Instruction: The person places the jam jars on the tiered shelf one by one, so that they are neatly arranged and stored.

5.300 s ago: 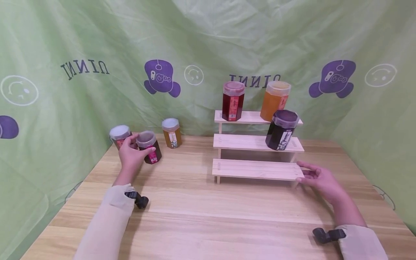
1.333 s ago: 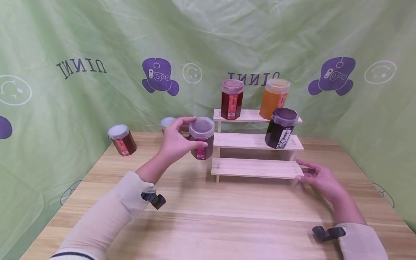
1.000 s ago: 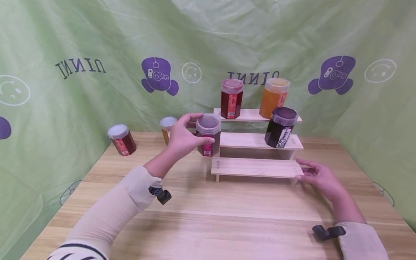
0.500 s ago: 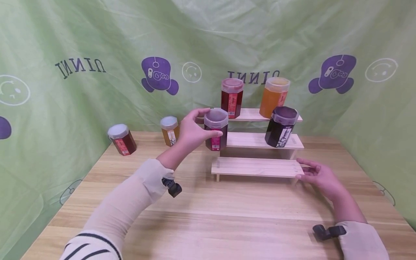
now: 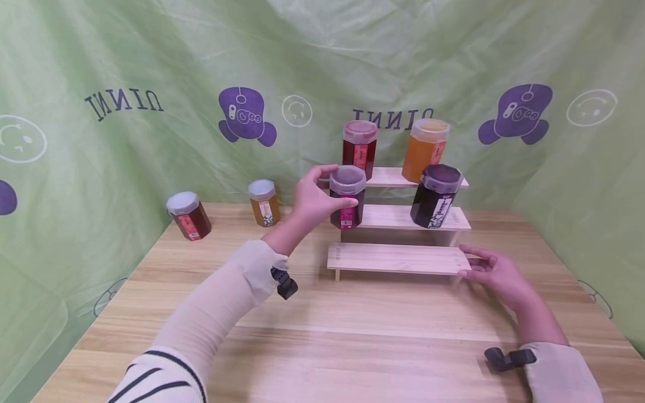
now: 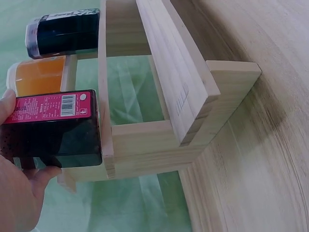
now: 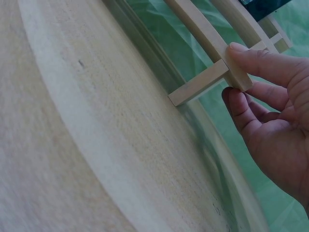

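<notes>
My left hand (image 5: 314,196) holds a dark jar (image 5: 347,211) with a pink label between thumb and fingers, upright at the left end of the middle step of a three-step wooden display rack (image 5: 393,257). In the left wrist view the jar's base (image 6: 100,140) is right by the step's edge; I cannot tell whether it bears on it. My right hand (image 5: 496,277) pinches the right end of the lowest step, thumb above and fingers below, as the right wrist view shows. A purple-black jar (image 5: 434,198) stands at the right of the middle step.
On the top step stand a red jar (image 5: 360,146) and an orange jar (image 5: 424,151). Left of the rack, a dark red jar (image 5: 190,218) and an amber jar (image 5: 265,206) stand on the wooden table (image 5: 322,336). Green cloth (image 5: 176,56) hangs behind.
My left hand has lifted the dark jar from the table at the left and carried it right to the rack's middle step. The right hand has stayed on the lowest step.
</notes>
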### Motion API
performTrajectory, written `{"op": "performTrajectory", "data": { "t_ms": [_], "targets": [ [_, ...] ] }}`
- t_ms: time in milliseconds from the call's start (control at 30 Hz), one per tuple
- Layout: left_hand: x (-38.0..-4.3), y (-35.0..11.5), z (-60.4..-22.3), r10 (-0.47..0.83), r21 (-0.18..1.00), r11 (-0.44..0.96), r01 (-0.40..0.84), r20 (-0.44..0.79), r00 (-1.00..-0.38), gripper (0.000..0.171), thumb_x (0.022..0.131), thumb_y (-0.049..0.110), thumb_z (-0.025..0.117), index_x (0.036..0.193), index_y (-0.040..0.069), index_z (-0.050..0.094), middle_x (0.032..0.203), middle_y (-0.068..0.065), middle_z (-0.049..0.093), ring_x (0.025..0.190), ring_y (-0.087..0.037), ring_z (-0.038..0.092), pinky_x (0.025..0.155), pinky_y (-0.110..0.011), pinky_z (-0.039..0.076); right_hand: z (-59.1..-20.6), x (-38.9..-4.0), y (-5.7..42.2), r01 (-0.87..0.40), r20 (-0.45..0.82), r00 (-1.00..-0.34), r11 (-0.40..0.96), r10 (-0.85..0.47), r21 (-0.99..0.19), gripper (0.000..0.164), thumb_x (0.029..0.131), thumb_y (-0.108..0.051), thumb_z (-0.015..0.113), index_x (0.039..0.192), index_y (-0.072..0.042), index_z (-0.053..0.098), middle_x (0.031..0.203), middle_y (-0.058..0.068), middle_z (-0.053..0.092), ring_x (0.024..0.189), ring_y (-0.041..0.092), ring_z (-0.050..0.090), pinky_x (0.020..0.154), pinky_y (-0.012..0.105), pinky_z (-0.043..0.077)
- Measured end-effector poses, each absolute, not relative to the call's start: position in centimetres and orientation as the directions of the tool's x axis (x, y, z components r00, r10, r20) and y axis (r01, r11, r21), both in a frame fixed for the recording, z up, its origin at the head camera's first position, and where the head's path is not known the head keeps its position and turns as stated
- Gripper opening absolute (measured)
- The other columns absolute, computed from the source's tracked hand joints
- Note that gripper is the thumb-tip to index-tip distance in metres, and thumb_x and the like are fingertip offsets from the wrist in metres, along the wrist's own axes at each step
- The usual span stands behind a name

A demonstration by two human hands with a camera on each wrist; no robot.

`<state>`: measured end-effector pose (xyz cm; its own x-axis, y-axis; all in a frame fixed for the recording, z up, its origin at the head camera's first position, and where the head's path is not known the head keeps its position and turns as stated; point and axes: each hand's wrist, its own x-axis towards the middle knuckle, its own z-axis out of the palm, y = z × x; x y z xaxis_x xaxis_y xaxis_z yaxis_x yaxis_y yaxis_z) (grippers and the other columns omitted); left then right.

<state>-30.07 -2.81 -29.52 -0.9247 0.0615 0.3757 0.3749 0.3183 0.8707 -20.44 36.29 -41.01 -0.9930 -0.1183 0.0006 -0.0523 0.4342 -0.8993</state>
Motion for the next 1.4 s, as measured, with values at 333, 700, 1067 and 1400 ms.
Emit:
{"op": "performTrajectory", "data": {
  "t_ms": [333, 700, 1067, 1400],
  "targets": [
    [-30.6, -1.7, -30.0, 0.047, 0.881, 0.270, 0.390, 0.392, -0.919, 0.078, 0.059, 0.023, 0.096, 0.128, 0.015, 0.061, 0.116, -0.001, 0.065, 0.095, -0.017, 0.063, 0.077, -0.030, 0.055, -41.1, -20.6, 36.3, -0.060, 0.004, -0.992, 0.442, -0.126, -0.895, 0.074, 0.088, -0.013, 0.072, 0.146, 0.006, 0.032, 0.129, 0.030, 0.052, 0.096, -0.003, 0.059, 0.083, 0.015, 0.050],
    [-31.0, -0.6, -30.4, 0.062, 0.781, 0.415, 0.467, 0.488, -0.871, 0.078, 0.062, 0.031, 0.094, 0.130, 0.013, 0.059, 0.117, -0.005, 0.063, 0.100, -0.016, 0.060, 0.086, -0.031, 0.049, -40.9, -20.4, 36.2, -0.064, 0.013, -0.993, 0.433, -0.121, -0.899, 0.073, 0.087, -0.012, 0.073, 0.145, 0.008, 0.033, 0.121, 0.015, 0.060, 0.096, -0.003, 0.059, 0.083, 0.015, 0.051],
    [-31.2, 0.0, -30.3, 0.074, 0.755, 0.450, 0.476, 0.500, -0.863, 0.081, 0.061, 0.031, 0.094, 0.131, 0.013, 0.057, 0.117, -0.006, 0.059, 0.102, -0.016, 0.057, 0.085, -0.028, 0.049, -41.1, -20.5, 36.3, -0.066, 0.014, -0.992, 0.434, -0.123, -0.898, 0.073, 0.088, -0.013, 0.073, 0.145, 0.008, 0.033, 0.124, 0.016, 0.058, 0.096, -0.004, 0.058, 0.082, 0.016, 0.051],
    [-31.4, -0.5, -30.9, 0.102, 0.784, 0.339, 0.520, 0.518, -0.849, 0.081, 0.064, 0.022, 0.093, 0.135, 0.013, 0.056, 0.119, -0.008, 0.059, 0.102, -0.021, 0.060, 0.091, -0.035, 0.051, -41.0, -20.6, 36.3, -0.062, 0.010, -0.993, 0.459, -0.115, -0.886, 0.073, 0.088, -0.014, 0.073, 0.146, 0.006, 0.034, 0.123, 0.016, 0.058, 0.096, -0.004, 0.057, 0.082, 0.014, 0.050]
  ]
}}
